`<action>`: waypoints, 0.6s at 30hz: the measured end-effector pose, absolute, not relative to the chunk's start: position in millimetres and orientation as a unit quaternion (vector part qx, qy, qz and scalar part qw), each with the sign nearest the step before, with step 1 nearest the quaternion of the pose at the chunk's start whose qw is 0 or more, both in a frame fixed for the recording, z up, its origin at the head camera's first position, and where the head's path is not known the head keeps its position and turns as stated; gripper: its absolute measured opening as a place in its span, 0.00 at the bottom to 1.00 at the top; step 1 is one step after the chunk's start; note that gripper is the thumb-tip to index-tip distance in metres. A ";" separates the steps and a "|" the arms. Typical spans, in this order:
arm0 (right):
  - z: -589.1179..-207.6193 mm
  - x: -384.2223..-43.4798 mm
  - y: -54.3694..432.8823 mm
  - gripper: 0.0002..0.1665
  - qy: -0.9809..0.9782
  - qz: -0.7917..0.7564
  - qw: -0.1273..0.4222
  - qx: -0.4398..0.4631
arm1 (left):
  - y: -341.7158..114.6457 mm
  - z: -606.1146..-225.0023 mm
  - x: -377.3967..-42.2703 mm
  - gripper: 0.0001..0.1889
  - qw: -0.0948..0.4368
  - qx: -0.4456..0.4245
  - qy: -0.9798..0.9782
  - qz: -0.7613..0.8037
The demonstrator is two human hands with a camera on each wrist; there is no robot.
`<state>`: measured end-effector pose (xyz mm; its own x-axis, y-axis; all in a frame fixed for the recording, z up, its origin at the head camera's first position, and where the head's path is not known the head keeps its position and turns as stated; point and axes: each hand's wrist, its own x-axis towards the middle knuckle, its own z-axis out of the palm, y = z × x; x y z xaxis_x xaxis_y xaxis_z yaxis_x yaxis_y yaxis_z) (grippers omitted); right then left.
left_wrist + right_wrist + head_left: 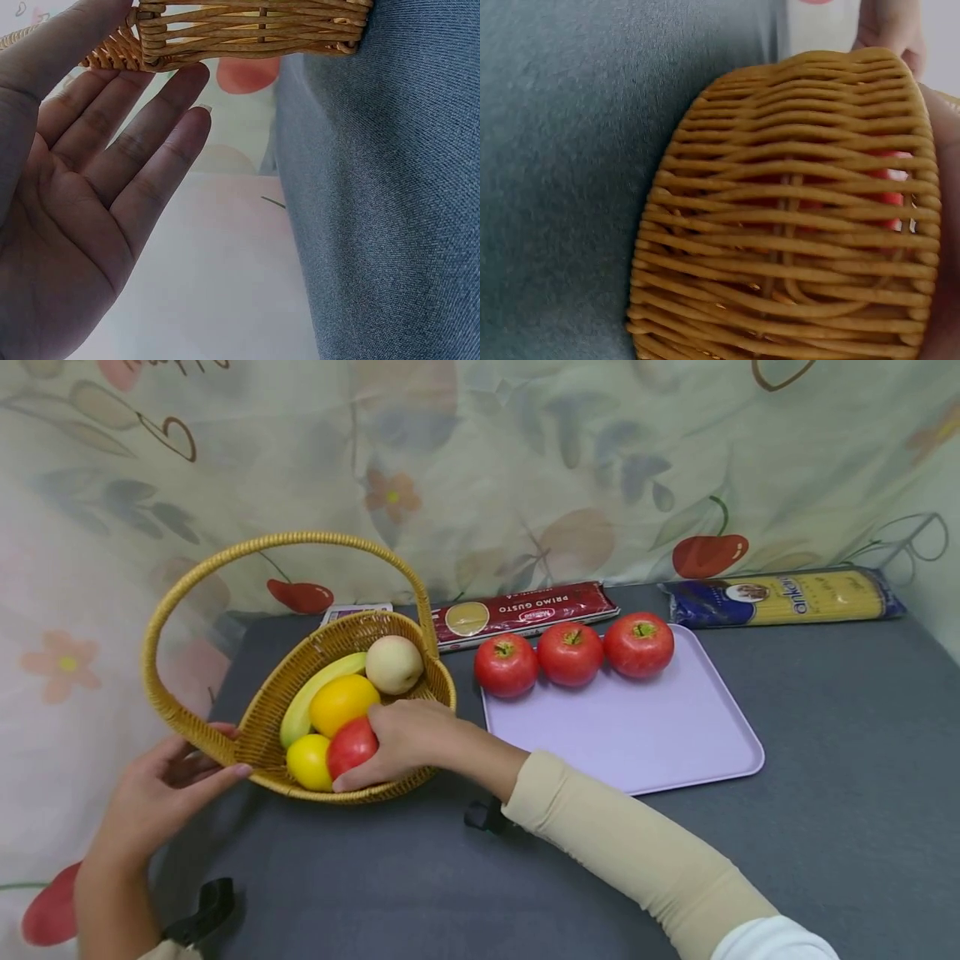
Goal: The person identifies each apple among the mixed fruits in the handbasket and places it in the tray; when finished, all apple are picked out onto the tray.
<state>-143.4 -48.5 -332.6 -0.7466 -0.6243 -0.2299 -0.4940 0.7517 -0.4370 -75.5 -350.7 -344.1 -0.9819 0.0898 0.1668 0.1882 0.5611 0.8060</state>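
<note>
A wicker basket [262, 727] with a tall arched handle stands at the left of the table. Inside it lie a banana [303, 702], an orange-yellow fruit [343, 703], a yellow lemon-like fruit [309, 762], a pale round fruit [393, 664] and a smooth red fruit [352, 747]. My right hand [408, 739] reaches over the near rim and grips the red fruit; in the right wrist view the woven wall [787, 225] hides most of it. My left hand [161, 785] holds the basket at the handle's base, thumb on the rim, fingers [161, 135] against the outer side.
Right of the basket, three red tomato-like fruits [572, 653] sit in a row along the back of a lilac tray [622, 735]. Behind are a red pasta packet [525, 612] and a blue-and-yellow spaghetti packet [787, 597]. A patterned curtain [480, 485] hangs at the table's back.
</note>
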 end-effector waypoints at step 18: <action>-339.3 -145.6 -42.2 0.52 0.881 -0.337 0.120 -0.310 | -352.6 -345.5 -75.2 0.27 0.058 -0.083 -0.883 -0.458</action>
